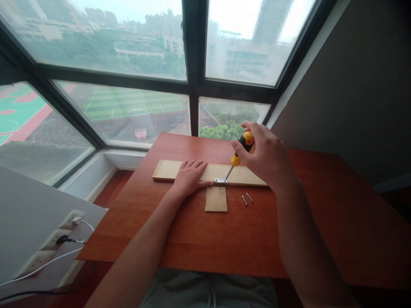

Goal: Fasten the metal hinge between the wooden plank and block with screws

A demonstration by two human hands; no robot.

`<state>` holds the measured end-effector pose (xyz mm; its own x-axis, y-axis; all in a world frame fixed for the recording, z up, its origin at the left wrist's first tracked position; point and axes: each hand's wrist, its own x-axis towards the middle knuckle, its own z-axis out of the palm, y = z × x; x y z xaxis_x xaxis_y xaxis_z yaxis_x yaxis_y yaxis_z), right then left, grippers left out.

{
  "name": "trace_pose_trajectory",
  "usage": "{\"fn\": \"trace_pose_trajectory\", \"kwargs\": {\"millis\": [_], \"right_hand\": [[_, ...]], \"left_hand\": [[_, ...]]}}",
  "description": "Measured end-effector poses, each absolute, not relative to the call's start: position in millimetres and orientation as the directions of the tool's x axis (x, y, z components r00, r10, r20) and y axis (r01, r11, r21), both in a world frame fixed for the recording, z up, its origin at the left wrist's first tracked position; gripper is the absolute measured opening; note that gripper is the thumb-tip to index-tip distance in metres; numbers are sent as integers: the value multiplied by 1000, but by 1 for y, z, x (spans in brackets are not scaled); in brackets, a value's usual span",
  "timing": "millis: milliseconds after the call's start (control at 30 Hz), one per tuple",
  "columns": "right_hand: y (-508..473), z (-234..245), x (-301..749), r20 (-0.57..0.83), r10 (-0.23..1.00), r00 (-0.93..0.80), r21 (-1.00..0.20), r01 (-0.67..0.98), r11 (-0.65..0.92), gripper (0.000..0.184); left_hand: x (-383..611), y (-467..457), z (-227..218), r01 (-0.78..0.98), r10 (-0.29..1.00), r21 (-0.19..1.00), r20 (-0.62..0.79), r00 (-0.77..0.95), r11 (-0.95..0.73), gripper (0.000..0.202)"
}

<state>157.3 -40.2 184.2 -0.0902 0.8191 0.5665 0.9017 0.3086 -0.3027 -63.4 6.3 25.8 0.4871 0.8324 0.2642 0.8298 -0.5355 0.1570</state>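
A long pale wooden board (167, 170) lies across the table. My left hand (191, 177) rests flat on it with fingers stretched out, its thumb beside a small metal hinge (221, 180) at the board's near edge. In my right hand (266, 154) is a screwdriver (236, 160) with a yellow and black handle, held tilted. The tip of its shaft meets the right side of the hinge; whether a screw sits under it is too small to tell. A small thin wooden piece (216, 200) lies just in front of the hinge. Two loose screws (247, 199) lie to its right.
The reddish-brown wooden table (199, 244) reaches toward the windows (135, 107) at the back. A grey wall (346, 94) stands on the right. At the lower left, wall sockets (54, 239) hold plugs with white and black cables.
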Motion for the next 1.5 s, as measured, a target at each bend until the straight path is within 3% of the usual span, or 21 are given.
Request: {"fn": "trace_pose_trajectory", "kwargs": {"millis": [133,333,633,800,1067,1300,1500], "right_hand": [[-38,184,158,549,836,-31,-297,927,229,42],[-41,184,159,551,821,-149,-350,852,389,51],[-37,181,158,593,800,-93,-281,907,314,34],[-40,182,159,562,804,-196,-322,843,431,49],[-40,184,156,572,818,-58,-248,938,241,32],[-42,184,156,560,811,-170,-288,878,383,44],[-39,182,156,582,812,-45,-242,943,226,34]], "left_hand": [[-63,7,25,829,831,157,265,488,-537,71],[-63,6,25,828,829,157,271,488,-539,71],[-63,6,25,829,832,162,272,483,-535,70],[-63,7,24,829,830,158,276,485,-537,70],[-63,7,25,829,830,156,272,487,-537,70],[-64,7,25,824,826,158,274,493,-544,72],[-64,7,25,827,827,151,272,491,-541,72]]}}
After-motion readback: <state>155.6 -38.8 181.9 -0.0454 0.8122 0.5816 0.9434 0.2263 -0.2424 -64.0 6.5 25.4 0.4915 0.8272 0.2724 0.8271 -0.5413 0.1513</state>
